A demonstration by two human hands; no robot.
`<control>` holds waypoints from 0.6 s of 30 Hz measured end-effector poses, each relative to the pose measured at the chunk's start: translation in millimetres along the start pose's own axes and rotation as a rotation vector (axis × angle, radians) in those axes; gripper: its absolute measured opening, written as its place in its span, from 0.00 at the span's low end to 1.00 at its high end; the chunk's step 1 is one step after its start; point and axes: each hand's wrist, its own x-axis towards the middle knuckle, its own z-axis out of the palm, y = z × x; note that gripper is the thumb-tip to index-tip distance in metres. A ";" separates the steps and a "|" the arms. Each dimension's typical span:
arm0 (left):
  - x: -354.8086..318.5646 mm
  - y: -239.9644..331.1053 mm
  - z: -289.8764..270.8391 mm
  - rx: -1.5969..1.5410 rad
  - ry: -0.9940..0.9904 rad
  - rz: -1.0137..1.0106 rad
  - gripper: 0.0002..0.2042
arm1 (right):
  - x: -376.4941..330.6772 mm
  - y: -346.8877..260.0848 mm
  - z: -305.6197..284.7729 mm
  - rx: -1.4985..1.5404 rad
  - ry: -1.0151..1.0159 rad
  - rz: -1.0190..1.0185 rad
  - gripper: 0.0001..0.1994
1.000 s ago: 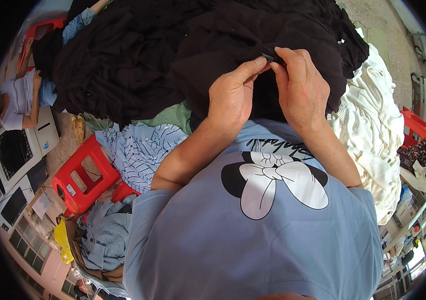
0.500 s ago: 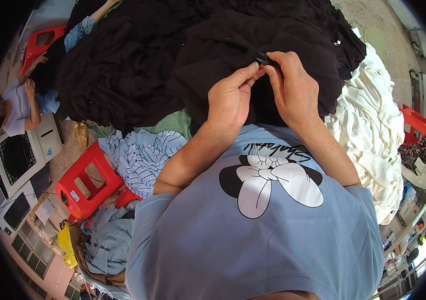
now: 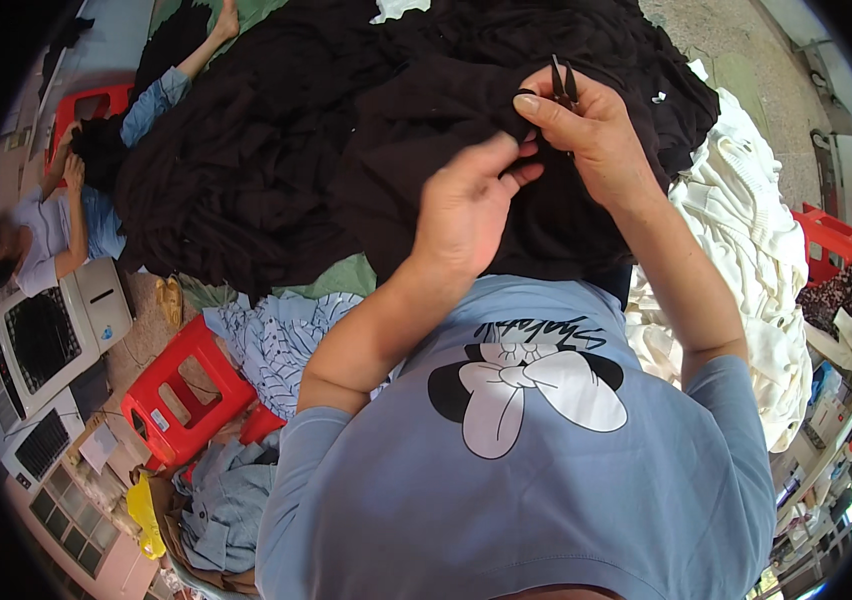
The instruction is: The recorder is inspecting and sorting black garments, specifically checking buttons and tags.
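Two hands on black garment [image 3: 466, 130]: left hand [image 3: 466, 205] pinching fabric, right hand [image 3: 591, 135] gripping small snips [image 3: 561, 82]. Best kept taut, blades clear of cloth and fingertips.

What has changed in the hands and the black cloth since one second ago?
The snips in the right hand now point up, clear of the black cloth, and the left hand has slipped lower on it. Both hands still hold the cloth; the white pile is unchanged.
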 end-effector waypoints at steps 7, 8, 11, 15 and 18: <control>-9.7 45.1 22.0 0.118 -0.069 0.083 0.07 | 10.2 -61.2 -5.3 -0.506 -0.265 -0.309 0.03; -7.0 39.6 18.3 0.098 -0.042 0.126 0.06 | 14.0 -57.4 -6.7 -0.501 -0.266 -0.316 0.03; 6.8 21.1 8.6 0.032 0.041 0.142 0.06 | 23.1 -19.8 -10.6 -0.610 -0.072 -0.256 0.08; 14.4 16.0 10.3 0.009 0.138 0.126 0.06 | 2.0 4.5 2.5 -0.804 0.203 -0.477 0.11; 13.7 17.5 14.2 0.012 0.121 0.137 0.06 | -10.6 -0.3 5.9 -1.081 0.259 -0.687 0.12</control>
